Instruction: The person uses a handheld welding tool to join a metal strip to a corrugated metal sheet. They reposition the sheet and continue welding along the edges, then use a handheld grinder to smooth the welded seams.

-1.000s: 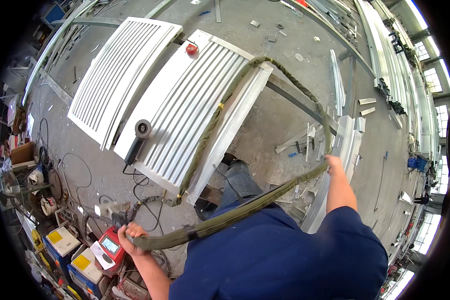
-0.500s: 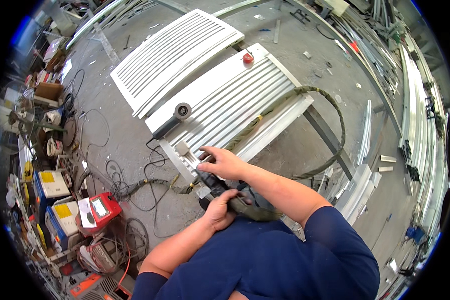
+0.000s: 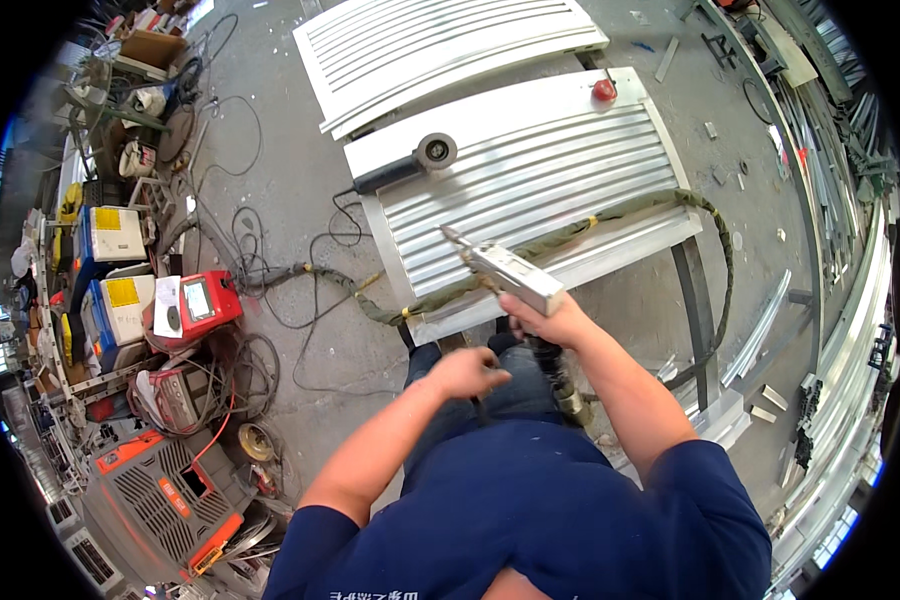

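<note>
Basically, far L: orange-grey machine (image 3: 165,500), then red unit (image 3: 208,312) w/ screen, on grey concrete floor (image 3: 315,380). Mid: angle grinder (image 3: 390,175) on slatted metal panel (image 3: 540,165); L hand (image 3: 465,373) nearside, grip half-curled, can't tell if it has anything. Silver gun-shaped tool (image 3: 520,275) by panel's near edge, R hand's (image 3: 555,318) grip closed round it. Far R: long metal profiles (image 3: 842,350) along rm.

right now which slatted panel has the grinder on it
The nearer panel, crossed by the green cable; the grinder lies at its left end; the farther panel has none.
</note>
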Tool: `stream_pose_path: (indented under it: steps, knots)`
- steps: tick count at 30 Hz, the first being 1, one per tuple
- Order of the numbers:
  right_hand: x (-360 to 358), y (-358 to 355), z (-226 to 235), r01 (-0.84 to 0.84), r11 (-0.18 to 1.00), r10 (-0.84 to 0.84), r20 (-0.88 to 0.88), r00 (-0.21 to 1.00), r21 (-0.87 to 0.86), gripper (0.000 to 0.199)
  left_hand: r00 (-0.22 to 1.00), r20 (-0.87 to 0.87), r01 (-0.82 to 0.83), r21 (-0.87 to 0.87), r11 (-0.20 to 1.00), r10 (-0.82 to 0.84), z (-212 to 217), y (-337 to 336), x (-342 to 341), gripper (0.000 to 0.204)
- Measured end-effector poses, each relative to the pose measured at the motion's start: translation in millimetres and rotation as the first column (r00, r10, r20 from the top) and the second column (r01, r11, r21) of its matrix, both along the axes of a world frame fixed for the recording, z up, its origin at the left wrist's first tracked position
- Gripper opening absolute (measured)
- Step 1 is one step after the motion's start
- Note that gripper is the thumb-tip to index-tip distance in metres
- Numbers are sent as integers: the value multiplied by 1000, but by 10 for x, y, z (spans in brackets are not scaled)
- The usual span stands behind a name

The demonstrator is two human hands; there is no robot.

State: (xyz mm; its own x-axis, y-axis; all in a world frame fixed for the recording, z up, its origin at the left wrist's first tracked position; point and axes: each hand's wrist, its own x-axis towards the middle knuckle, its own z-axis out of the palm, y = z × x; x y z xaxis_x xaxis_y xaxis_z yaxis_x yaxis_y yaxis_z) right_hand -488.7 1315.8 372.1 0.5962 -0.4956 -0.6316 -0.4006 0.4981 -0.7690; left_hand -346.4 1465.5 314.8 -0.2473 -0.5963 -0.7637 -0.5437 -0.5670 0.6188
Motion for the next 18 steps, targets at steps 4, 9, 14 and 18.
stream_pose_path:
  steps: [4,9,14,18]
  knots:
    - [-389,216,-158,-20,988,3,-111,994,-155,34,903,422,-29,-117,993,77,-960,322,534,67]
    - [-609,584,-75,-193,885,66,-297,953,-424,34,743,575,-162,-343,925,344,-2017,514,894,81]
    - [-731,757,-49,-100,951,23,-257,966,-293,40,884,467,48,-91,995,0,-2120,455,838,77]
    - [-743,680,19,-65,964,-12,-289,957,-256,38,764,216,570,217,793,-608,-1883,770,497,61]
